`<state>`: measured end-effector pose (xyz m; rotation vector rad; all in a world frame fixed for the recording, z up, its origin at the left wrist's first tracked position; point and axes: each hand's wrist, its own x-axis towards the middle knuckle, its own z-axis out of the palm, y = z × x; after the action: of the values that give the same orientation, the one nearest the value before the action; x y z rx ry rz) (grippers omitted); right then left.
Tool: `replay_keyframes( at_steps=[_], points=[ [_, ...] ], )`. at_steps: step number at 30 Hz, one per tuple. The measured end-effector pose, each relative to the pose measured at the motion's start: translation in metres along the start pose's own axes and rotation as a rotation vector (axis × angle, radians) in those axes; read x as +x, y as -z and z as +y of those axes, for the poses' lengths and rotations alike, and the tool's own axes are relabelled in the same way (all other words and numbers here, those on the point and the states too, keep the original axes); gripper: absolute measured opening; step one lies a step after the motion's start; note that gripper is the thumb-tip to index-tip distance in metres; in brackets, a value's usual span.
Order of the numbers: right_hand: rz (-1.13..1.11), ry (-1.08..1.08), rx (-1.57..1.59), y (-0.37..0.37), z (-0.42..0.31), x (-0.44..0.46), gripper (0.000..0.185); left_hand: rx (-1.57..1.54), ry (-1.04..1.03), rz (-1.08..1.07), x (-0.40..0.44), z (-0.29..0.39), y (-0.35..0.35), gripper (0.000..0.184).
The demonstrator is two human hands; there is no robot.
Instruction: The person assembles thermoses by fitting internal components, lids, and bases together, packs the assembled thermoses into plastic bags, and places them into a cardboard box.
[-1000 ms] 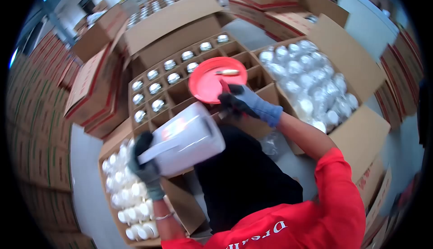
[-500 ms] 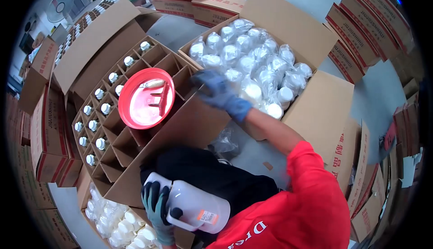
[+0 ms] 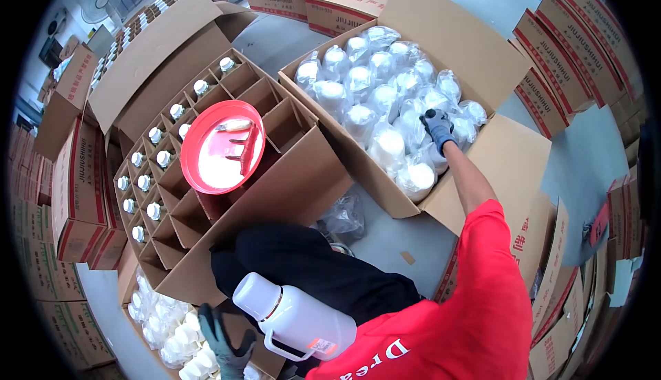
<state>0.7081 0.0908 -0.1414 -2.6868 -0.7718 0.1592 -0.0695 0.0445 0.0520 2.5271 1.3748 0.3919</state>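
A white vacuum flask (image 3: 313, 318) with a handle and a rounded cap lies tilted across my lap, with neither hand on it. My left hand (image 3: 227, 349), in a dark and green glove, is open with fingers spread beside the flask, over a carton of white caps (image 3: 189, 342). Over at the right, my gloved right hand (image 3: 438, 129) reaches into a carton (image 3: 372, 180) of white cylindrical pieces in clear plastic bags (image 3: 385, 101). Its fingers are curled onto a bag; exactly what they grip is partly hidden.
A divided carton (image 3: 275, 194) with several silver-topped flasks inside stands at the left. A red basin (image 3: 213, 153) holding a red pronged object and a pale piece rests on its dividers. Stacked cartons (image 3: 571, 43) line both sides. A crumpled plastic bag (image 3: 344, 218) lies between the two cartons.
My left hand has let go of the flask and moved down and left, opening. My right hand has swung right, from beside the divided carton to the bagged pieces.
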Motion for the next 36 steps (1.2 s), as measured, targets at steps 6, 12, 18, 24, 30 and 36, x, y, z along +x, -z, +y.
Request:
replay_keyframes(
  at_steps=[6, 12, 18, 24, 30, 36],
  points=[
    [-0.326, -0.047, 1.2, 0.065, -0.016, 0.026, 0.025, -0.369, 0.298, 0.328, 0.017, -0.004, 0.003, 0.056],
    [-1.434, 0.273, 1.815, 0.193, -0.241, -0.113, 0.025, -0.559, -0.175, 0.202, 0.125, 0.045, 0.027, 0.067],
    [-1.649, 0.357, 1.847, 0.189, -0.439, -0.22, 0.017, -0.42, -0.452, 0.156, 0.18, 0.089, 0.002, 0.127],
    [-1.564, 0.377, 1.724, 0.145, -0.524, -0.305, 0.037, -0.966, 0.072, 0.541, 0.199, 0.072, -0.04, 0.091],
    [-0.969, 1.454, 0.937, 0.086, -0.47, -0.351, 0.093, -1.069, 0.034, 0.771, 0.207, -0.027, -0.031, 0.024],
    [-0.399, 1.501, 0.379, 0.013, -0.413, -0.355, 0.074, -0.381, 0.052, 0.626, 0.129, -0.083, -0.037, 0.024]
  ],
)
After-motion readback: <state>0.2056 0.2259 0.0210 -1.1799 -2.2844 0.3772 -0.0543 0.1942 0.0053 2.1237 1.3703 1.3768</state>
